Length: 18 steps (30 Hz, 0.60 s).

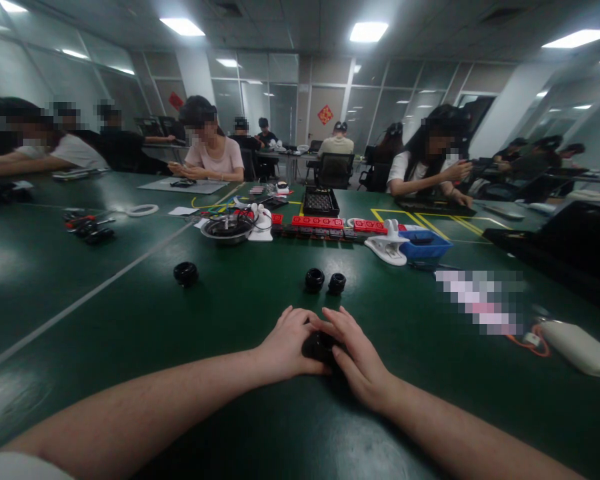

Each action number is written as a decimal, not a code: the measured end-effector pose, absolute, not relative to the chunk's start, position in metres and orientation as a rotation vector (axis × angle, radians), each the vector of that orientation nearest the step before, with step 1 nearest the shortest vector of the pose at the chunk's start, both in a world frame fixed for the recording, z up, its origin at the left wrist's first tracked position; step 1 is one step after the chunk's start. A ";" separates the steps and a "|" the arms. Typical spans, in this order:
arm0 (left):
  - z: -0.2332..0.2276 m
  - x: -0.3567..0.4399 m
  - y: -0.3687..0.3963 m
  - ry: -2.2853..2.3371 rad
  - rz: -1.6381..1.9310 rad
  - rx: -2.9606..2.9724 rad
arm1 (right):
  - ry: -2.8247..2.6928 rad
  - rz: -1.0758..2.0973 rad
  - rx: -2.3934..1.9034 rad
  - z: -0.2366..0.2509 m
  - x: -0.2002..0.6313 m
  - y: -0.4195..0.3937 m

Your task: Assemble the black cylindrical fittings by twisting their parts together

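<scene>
Between my two hands, a black round part with a hollow top [322, 344] rests on or just above the green table [220, 320]. My left hand [291, 341] curves round its left side, thumb in front and fingers behind. From the right, my right hand [355, 353] closes on the same part, its fingertips meeting the left ones at the back. Much of the part is hidden by the fingers. Just beyond stand two similar black hollow parts, a larger one [314, 280] and a smaller one [337, 284]. Another black hollow part [185, 273] stands apart to the left.
Across the table runs a row of red-topped strips [317, 223], with a steel bowl [225, 230], white clamps [387, 245] and a blue bin [427, 247]. A black tray [321, 201] lies behind. At right is a pale pouch [580, 348]. Several people sit farther off.
</scene>
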State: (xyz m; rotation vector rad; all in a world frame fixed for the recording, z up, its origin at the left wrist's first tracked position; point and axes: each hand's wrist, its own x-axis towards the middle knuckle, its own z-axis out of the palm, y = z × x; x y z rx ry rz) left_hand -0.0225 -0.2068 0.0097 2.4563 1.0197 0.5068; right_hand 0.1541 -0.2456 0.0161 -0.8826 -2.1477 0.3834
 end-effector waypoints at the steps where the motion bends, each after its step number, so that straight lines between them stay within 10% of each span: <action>1: 0.010 -0.022 -0.207 1.018 0.505 2.460 | -2.135 0.369 -0.894 0.016 0.154 -0.246; 18: 0.013 -0.022 -0.207 1.028 0.481 2.454 | -1.969 0.342 -1.111 0.015 0.148 -0.246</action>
